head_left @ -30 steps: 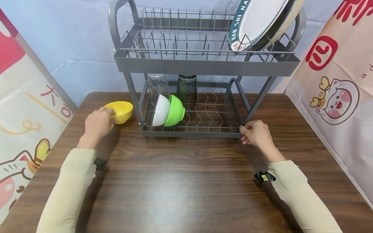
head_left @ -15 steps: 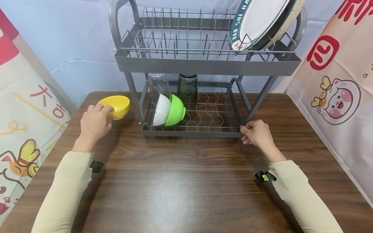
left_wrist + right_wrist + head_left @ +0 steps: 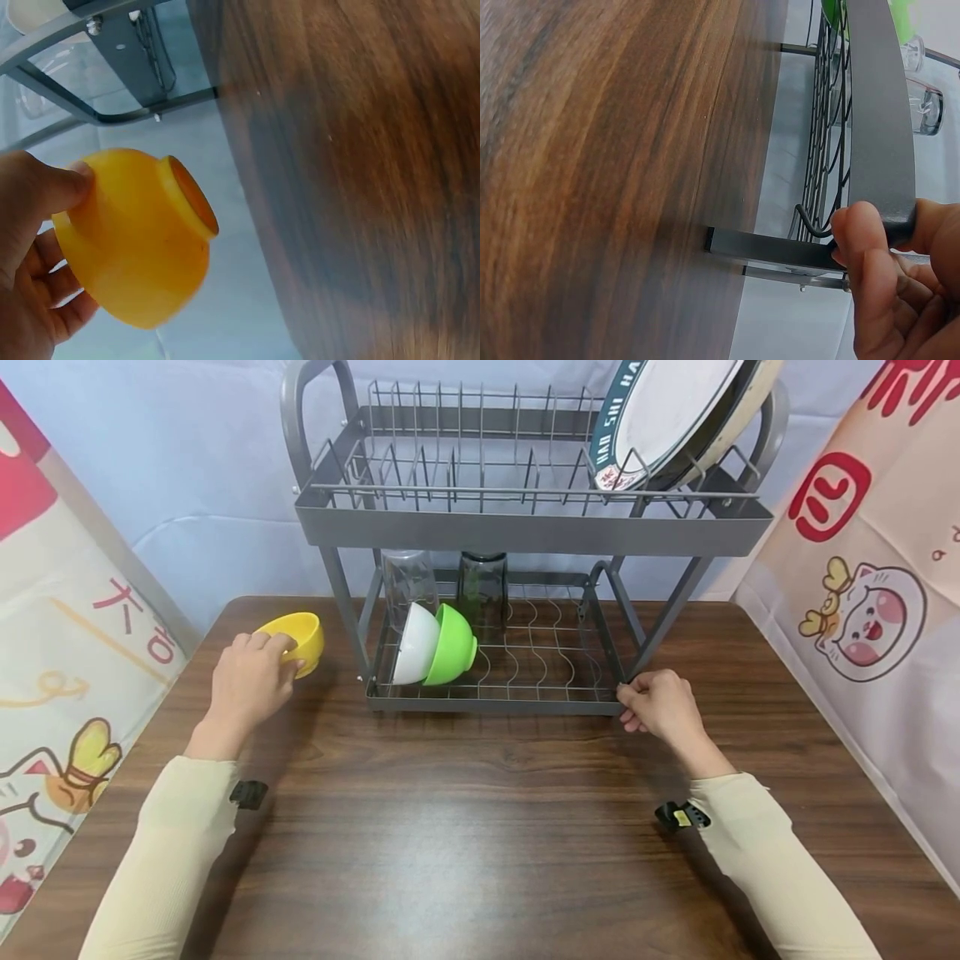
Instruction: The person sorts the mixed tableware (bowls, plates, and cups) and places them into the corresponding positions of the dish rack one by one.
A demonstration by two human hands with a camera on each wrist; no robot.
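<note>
My left hand (image 3: 251, 681) pinches the rim of a yellow bowl (image 3: 139, 236), thumb on its outside and fingers over the edge. The bowl is tilted and held above the table, left of the grey two-tier dish rack (image 3: 525, 535). With thumb and fingers my right hand (image 3: 663, 706) grips the front right corner of the rack's lower tier, as the right wrist view shows closely. A white bowl (image 3: 416, 646) and a green bowl (image 3: 452, 646) lean on their sides, nested together, at the lower tier's left.
Behind the two bowls stand a clear glass (image 3: 408, 583) and a dark glass (image 3: 482, 589). A large plate (image 3: 667, 418) leans in the upper tier's right end, other dishware behind it. Everything rests on a brown wooden table (image 3: 450, 827) with printed cloth around it.
The yellow bowl shifts left with my left hand and turns so that it tilts more. My right hand keeps its grip on the rack corner.
</note>
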